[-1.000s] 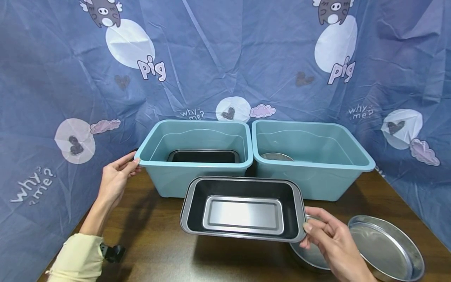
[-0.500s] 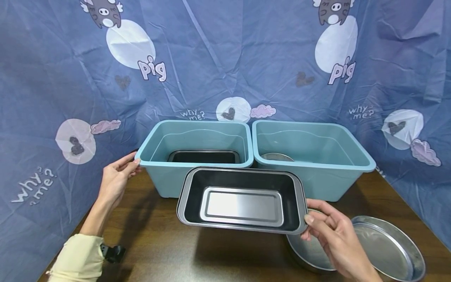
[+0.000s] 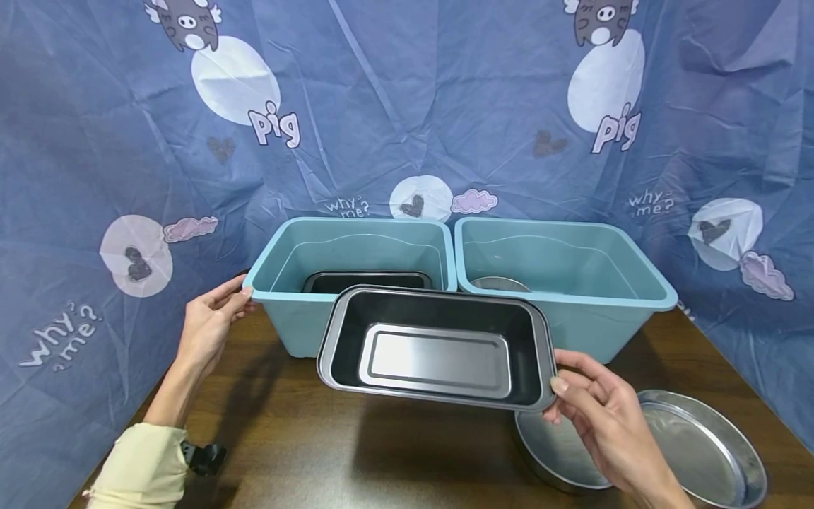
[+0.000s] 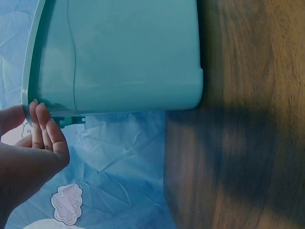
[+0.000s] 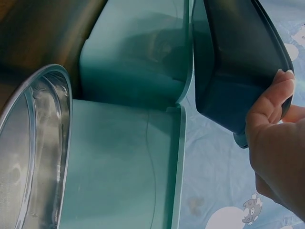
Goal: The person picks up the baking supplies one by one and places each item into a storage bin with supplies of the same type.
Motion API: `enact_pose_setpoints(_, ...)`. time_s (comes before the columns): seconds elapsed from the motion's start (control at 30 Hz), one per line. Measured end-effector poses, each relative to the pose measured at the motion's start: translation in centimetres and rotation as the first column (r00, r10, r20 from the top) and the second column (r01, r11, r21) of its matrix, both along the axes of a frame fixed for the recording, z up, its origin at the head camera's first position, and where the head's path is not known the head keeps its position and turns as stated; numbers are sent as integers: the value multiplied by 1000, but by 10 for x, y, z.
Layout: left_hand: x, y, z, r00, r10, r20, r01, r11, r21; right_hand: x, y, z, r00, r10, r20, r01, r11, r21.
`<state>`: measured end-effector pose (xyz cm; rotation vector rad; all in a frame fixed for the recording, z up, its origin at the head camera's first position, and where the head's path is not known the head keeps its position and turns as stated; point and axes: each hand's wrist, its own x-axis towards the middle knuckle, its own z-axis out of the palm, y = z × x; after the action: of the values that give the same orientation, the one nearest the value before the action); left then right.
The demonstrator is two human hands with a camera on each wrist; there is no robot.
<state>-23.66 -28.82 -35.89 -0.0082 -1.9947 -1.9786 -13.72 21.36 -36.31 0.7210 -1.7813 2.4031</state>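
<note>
My right hand (image 3: 600, 417) pinches the right end of a dark rectangular loaf pan (image 3: 439, 360) by its rim, thumb on top. Held in the air, the pan tips so its inside shows, and it overlaps the front of the left teal bin (image 3: 356, 332) in the head view. The right wrist view shows the pan's dark outer side (image 5: 238, 62) with fingers under the rim. My left hand (image 3: 213, 318) pinches the front left corner of the left bin's rim; in the left wrist view its fingers (image 4: 45, 126) curl behind the lip. Inside that bin lies another dark loaf pan (image 3: 369, 281).
A second teal bin (image 3: 559, 325) stands right beside the first, with a round metal pan (image 3: 499, 283) inside. Two round silver cake pans (image 3: 706, 445) sit on the wooden table (image 3: 305, 452) at the right, one partly behind my right hand. Blue printed cloth (image 3: 407, 106) hangs behind.
My right hand has raised the loaf pan, moving it up and toward the left bin, and the pan's right end now sits slightly lower. The left hand has stayed on the bin's rim.
</note>
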Motion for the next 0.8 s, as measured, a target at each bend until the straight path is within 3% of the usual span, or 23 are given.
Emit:
enact_pose_setpoints(0.23, 0, 0, 0, 1000, 3, 4, -3, 1000, -20, -4, -1, 3, 1000, 7, -22, -7, 1000, -12)
enact_pose_setpoints(0.8, 1, 1, 1, 1000, 9, 2, -9, 1000, -7, -15, -6, 7, 999, -28, 16, 29, 999, -36)
